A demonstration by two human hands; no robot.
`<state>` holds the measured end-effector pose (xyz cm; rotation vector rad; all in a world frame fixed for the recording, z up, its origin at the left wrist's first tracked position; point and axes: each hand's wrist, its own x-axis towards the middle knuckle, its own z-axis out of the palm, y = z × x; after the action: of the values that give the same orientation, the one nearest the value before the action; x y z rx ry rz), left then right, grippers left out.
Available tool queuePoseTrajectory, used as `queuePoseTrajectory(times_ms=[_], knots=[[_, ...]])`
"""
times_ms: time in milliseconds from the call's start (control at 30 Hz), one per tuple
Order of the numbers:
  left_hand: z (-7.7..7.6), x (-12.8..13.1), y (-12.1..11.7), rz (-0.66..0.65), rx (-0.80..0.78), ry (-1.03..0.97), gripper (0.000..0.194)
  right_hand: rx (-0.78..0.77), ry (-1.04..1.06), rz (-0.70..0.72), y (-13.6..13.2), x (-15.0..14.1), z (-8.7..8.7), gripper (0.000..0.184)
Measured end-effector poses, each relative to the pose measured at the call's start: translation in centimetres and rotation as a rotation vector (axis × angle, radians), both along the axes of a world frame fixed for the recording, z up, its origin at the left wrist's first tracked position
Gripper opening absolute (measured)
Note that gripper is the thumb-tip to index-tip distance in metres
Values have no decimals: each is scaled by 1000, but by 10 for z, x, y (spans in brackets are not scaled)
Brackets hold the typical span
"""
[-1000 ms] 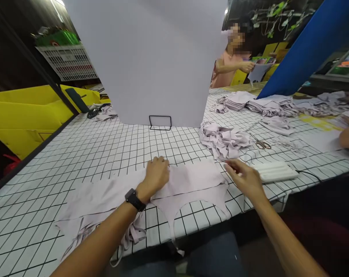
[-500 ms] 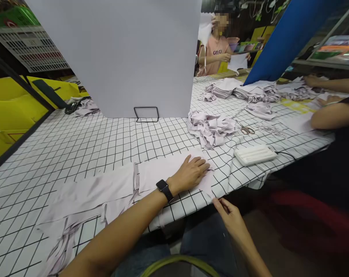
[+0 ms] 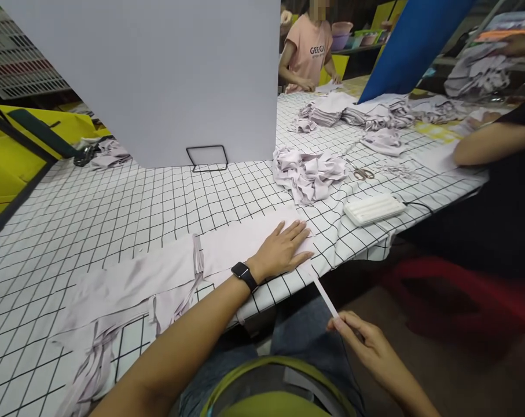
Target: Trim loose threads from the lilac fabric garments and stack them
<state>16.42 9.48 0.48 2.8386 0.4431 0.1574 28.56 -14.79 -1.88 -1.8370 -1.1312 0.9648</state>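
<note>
My left hand (image 3: 282,248) lies flat with fingers spread on a pale pink-lilac fabric panel (image 3: 230,248) near the table's front edge; a black watch (image 3: 243,275) is on that wrist. In front of the edge my right hand (image 3: 364,336) pinches the end of a narrow fabric strip (image 3: 325,295). The strip stretches up toward the panel beside my left thumb; whether it is still joined there I cannot tell. Further left, overlapping panels (image 3: 144,278) of the same cloth have thin strips (image 3: 97,365) hanging toward the edge.
On the grid-patterned tablecloth (image 3: 114,214) are a crumpled cloth heap (image 3: 308,174), scissors (image 3: 363,174) and a white corded device (image 3: 374,209). A tall pale board (image 3: 171,75) and a blue panel (image 3: 414,49) rise behind. Co-workers handle cloth across the table and at right. A green-rimmed object (image 3: 253,402) is at my lap.
My right hand has pulled down and right, away from the table edge, drawing out the strip. The left hand stays on the panel, its thumb now spread. At right a co-worker has lifted a cloth bundle.
</note>
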Motion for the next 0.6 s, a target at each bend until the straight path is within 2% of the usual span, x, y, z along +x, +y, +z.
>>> queuePoseTrajectory(times_ms=[133,367,467,600], knots=[[2,1,-1,2,3,15,67,-88,42,-3,-29,0,9,53],[2,2,-1,13,3,24,66,-186,239,-137,-62,0,23,53],[2,2,-1,20,10,18,65,-151,385,-232,-76,0,24,63],[3,2,-2,21,17,9,64,-49,496,-375,-90,-1,29,38]])
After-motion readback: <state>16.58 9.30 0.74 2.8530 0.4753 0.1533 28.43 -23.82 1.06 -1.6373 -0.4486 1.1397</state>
